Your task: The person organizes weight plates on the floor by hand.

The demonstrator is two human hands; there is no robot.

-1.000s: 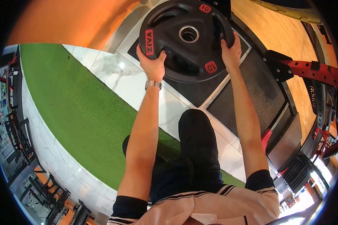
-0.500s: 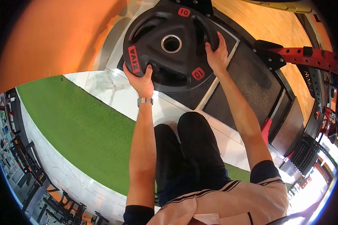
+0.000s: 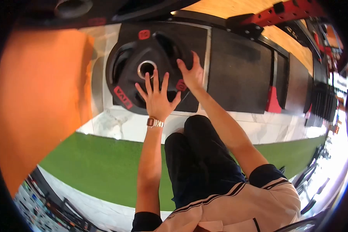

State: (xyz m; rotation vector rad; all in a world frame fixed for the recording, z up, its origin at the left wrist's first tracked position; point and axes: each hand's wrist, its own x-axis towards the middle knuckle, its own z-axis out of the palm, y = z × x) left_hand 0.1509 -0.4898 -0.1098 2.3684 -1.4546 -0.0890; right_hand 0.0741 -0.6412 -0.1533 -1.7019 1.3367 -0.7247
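A black weight plate with red "10" and ZIVA labels lies face up on the dark floor mat, a metal ring around its centre hole. My left hand, with a watch on the wrist, is over the plate's near part. Its fingers are spread wide, their tips close to the centre ring, and nothing is held. At the plate's right side, my right hand is around the rim, thumb on the inner side and fingers on the outer. The undersides of its fingers are hidden.
Dark rubber mats continue to the right, beside a red rack upright. Another dark round plate looms blurred at the top left. An orange surface stands at the left. Green turf lies behind the marble tiles.
My left hand has let go of the plate's left rim and moved right, fingers spreading over its face. The view has shifted and turned; my right hand stays at the right rim.
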